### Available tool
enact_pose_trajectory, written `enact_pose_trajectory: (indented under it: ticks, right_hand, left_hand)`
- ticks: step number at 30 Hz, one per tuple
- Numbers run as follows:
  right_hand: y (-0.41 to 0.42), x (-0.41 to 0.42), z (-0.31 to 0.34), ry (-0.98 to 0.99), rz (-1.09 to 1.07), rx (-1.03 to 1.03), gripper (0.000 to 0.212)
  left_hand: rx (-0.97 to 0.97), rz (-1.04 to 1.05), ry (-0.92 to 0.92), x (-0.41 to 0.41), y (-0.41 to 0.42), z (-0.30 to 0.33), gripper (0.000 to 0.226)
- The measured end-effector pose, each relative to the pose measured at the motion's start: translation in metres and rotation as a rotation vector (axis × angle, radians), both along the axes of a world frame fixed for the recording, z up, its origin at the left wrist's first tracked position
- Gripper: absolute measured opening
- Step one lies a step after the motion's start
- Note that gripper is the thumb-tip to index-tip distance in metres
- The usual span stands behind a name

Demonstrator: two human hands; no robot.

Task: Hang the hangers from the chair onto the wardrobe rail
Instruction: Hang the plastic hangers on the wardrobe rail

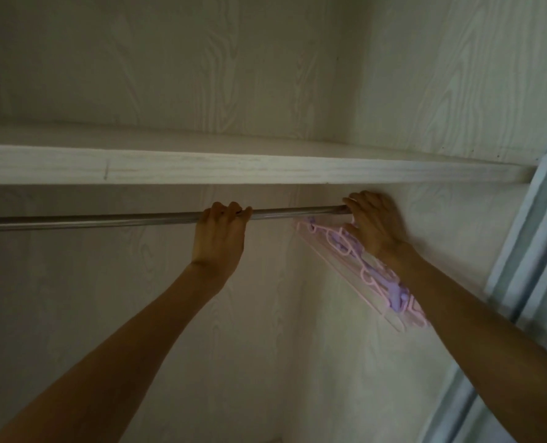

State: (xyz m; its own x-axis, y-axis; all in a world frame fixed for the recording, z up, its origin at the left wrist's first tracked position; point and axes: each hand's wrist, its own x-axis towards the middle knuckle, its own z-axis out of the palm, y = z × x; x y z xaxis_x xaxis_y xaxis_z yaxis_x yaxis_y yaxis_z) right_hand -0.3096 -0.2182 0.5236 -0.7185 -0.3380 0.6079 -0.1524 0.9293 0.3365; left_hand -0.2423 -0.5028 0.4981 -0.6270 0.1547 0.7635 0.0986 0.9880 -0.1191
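Inside the pale wood-grain wardrobe, the metal rail (105,220) runs from 9 o'clock across to just right of centre, under the thick front edge of a shelf (233,167). The left hand (221,233) reaches up at the centre of the view, its fingers curled over the top of the rail and gripping it. The right hand (374,223) is at about 2 o'clock from the left hand, at the rail's right end beside the wardrobe's side wall (457,219); its fingers are bent over the rail end and the tops of a bunch of pink and lilac plastic hangers (355,263). Whether those fingers hold the hooks or only rest against them cannot be told, since the hand covers them and the picture is blurred there. The hangers hang tilted, trailing down toward 4 o'clock beneath the right wrist and forearm, close along the side wall. How many hangers make up the bunch is unclear. A light blue-grey door frame (528,251) runs diagonally at 3 o'clock.
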Motion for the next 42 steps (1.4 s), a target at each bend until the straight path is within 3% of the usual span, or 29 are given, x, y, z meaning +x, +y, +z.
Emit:
enact_pose_trajectory:
  ticks: [9,14,17,20,24,31,34,42]
  right_hand:
    - [0.007,-0.006,-0.006,0.051,-0.045,0.010,0.061]
    - [0.004,0.023,-0.017,0.027,0.014,-0.164,0.060]
    - [-0.006,0.051,-0.022,0.070,0.192,-0.147,0.042]
    - [-0.012,0.104,-0.039,0.011,0.240,-0.115,0.033]
    - [-0.015,0.177,-0.078,-0.138,0.192,-0.156,0.020]
    - [0.006,0.310,-0.159,-0.607,-0.122,-0.389,0.023]
    - [0.036,0.358,-0.197,-0.700,-0.276,-0.483,0.022]
    - [0.158,0.474,-0.280,-0.806,-0.700,-0.783,0.022]
  left_hand:
    - [0.048,0.131,-0.141,0.011,0.017,-0.010,0.062]
    - [-0.003,0.147,-0.275,0.025,0.017,-0.016,0.079]
    - [0.107,0.134,-0.275,0.034,0.015,-0.022,0.077]
    - [0.228,-0.012,-0.288,0.061,0.022,-0.037,0.069]
    - [0.438,-0.183,-0.555,0.101,0.032,-0.058,0.047]
    - [0.453,-0.369,-0.906,0.166,0.080,-0.127,0.029]
    - [0.469,-0.471,-1.011,0.194,0.113,-0.162,0.019]
    - [0.356,-0.676,-1.249,0.267,0.243,-0.237,0.022]
